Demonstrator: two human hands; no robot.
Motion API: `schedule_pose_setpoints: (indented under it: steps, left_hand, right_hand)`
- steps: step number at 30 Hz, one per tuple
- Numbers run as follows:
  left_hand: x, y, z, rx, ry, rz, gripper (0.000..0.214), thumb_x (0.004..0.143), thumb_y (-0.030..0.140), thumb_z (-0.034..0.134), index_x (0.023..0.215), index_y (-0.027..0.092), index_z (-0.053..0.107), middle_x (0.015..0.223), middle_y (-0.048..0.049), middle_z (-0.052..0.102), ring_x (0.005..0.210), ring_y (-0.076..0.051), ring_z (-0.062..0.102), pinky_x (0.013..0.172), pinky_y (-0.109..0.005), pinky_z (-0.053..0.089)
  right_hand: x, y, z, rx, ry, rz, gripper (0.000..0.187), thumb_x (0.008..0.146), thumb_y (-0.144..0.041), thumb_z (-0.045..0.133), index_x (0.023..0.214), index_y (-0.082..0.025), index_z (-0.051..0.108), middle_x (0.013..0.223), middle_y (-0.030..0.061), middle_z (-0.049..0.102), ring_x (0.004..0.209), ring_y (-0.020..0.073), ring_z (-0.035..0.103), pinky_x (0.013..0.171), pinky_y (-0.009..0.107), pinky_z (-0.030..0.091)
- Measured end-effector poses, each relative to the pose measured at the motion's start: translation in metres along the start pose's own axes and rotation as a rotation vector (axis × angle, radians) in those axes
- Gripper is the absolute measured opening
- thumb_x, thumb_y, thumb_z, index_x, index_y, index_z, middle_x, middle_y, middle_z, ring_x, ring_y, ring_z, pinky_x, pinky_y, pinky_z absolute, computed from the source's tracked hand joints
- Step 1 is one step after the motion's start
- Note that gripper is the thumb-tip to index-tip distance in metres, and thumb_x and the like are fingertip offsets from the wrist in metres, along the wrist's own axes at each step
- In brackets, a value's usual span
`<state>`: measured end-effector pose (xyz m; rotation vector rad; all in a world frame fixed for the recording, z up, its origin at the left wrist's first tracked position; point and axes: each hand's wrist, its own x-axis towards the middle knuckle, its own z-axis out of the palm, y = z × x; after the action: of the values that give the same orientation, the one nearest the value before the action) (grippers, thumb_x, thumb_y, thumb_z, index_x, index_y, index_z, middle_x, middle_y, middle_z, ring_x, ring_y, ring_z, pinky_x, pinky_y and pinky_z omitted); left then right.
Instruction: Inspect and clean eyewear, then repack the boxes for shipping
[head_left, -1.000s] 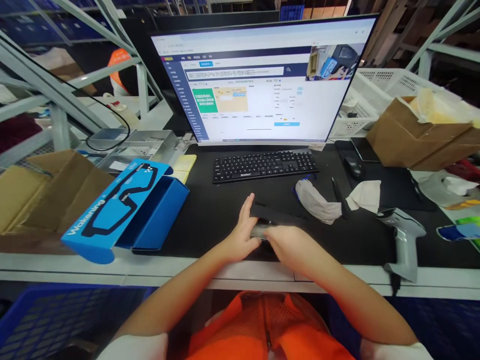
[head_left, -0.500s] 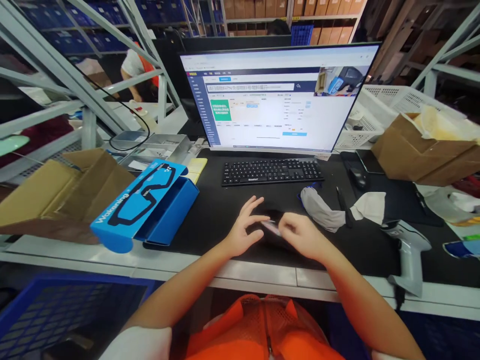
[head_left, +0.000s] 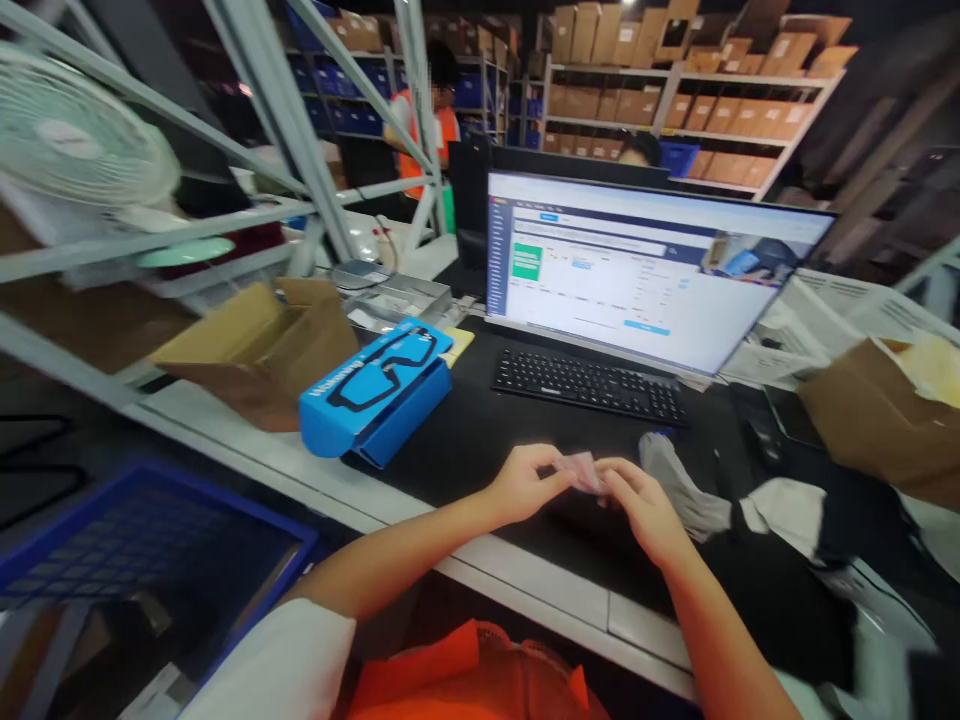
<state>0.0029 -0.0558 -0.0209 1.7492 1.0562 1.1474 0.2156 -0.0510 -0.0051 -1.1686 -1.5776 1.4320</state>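
Above the black mat [head_left: 480, 430], both hands [head_left: 526, 484] [head_left: 646, 508] pinch a small pinkish item [head_left: 583, 471], forearms [head_left: 409, 545] [head_left: 712, 620] angled inward.

Metal shelves [head_left: 670, 98] w/ cardbd boxes [head_left: 626, 42], blue bins [head_left: 356, 119], grey frame [head_left: 274, 100] at L

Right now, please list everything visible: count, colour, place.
Small item: 1, pink, centre, held
Printed box: 1, blue, left
Cartons: 2, brown, left and right
Monitor: 1, black, back
Keyboard: 1, black, centre
Mat: 1, black, centre
Mouse: 1, black, right
Cloths: 2, grey and white, right
Tray: 1, grey, left
Baskets: 2, white, right
Fan: 1, green, upper left
Crate: 1, blue, lower left
Shelved boxes: many, brown, background
People: 2, one in orange, background
Rest: unclear
Vest: 1, orange, bottom
Left hand: 1, bare, centre
Right hand: 1, bare, centre
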Motion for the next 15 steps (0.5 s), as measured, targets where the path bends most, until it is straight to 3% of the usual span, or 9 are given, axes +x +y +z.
schedule_pose_setpoints:
  steps: [4,6,8,10,12,14,15]
  left_hand:
    - [-0.014,0.038,-0.037,0.168,0.179,0.217,0.02,0.091,0.033,0.064,0.082,0.016,0.071,0.079,-0.0075,0.071,0.073,-0.018,0.065,0.069,-0.03,0.051]
    - [-0.026,0.063,-0.072,0.313,0.282,0.358,0.015,0.093,0.027,0.062,0.088,0.018,0.072,0.079,-0.0067,0.072,0.074,-0.017,0.065,0.071,-0.031,0.051]
    - [-0.035,0.085,-0.117,0.486,0.383,0.397,0.015,0.095,0.024,0.058,0.094,0.02,0.073,0.083,-0.0057,0.074,0.077,-0.018,0.066,0.074,-0.032,0.052]
    - [-0.033,0.099,-0.17,0.693,0.508,0.264,0.02,0.097,0.027,0.054,0.091,0.021,0.072,0.086,-0.0049,0.074,0.081,-0.019,0.067,0.077,-0.033,0.052]
    - [-0.014,0.101,-0.228,0.992,0.646,-0.012,0.022,0.093,0.033,0.056,0.079,0.02,0.067,0.079,-0.0036,0.07,0.075,-0.019,0.063,0.07,-0.032,0.05]
    - [0.019,0.092,-0.281,1.101,0.64,-0.152,0.022,0.092,0.031,0.058,0.076,0.018,0.066,0.076,-0.0064,0.068,0.073,-0.021,0.061,0.068,-0.032,0.047]
    - [0.039,0.085,-0.304,1.249,0.538,-0.344,0.024,0.094,0.031,0.053,0.079,0.018,0.066,0.082,-0.0072,0.069,0.08,-0.02,0.062,0.072,-0.031,0.047]
  right_hand:
    - [-0.003,0.013,-0.007,-0.14,0.125,-0.062,0.048,0.092,-0.062,0.053,0.108,-0.02,0.068,0.09,0.0061,0.071,0.072,0.0175,0.062,0.069,0.028,0.051]
    - [-0.003,0.021,-0.009,-0.211,0.127,-0.059,0.05,0.091,-0.064,0.053,0.109,-0.021,0.07,0.096,0.008,0.073,0.08,0.0193,0.067,0.075,0.027,0.054]
    - [-0.003,0.027,-0.008,-0.291,0.09,-0.057,0.05,0.09,-0.065,0.054,0.11,-0.022,0.071,0.102,0.0093,0.075,0.092,0.0221,0.071,0.083,0.027,0.057]
    - [-0.004,0.029,-0.005,-0.38,0.057,-0.088,0.049,0.089,-0.064,0.056,0.11,-0.023,0.073,0.109,0.0092,0.075,0.102,0.0236,0.071,0.088,0.026,0.057]
    - [-0.004,0.029,-0.003,-0.457,0.023,-0.145,0.045,0.09,-0.06,0.057,0.109,-0.025,0.075,0.113,0.0079,0.075,0.106,0.0237,0.072,0.09,0.024,0.058]
    - [-0.003,0.029,-0.002,-0.493,-0.022,-0.196,0.041,0.091,-0.056,0.057,0.11,-0.025,0.077,0.114,0.0071,0.076,0.107,0.0234,0.072,0.089,0.023,0.058]
    - [-0.003,0.03,-0.002,-0.498,-0.039,-0.218,0.039,0.092,-0.054,0.057,0.11,-0.025,0.077,0.113,0.007,0.076,0.107,0.0234,0.072,0.089,0.022,0.058]
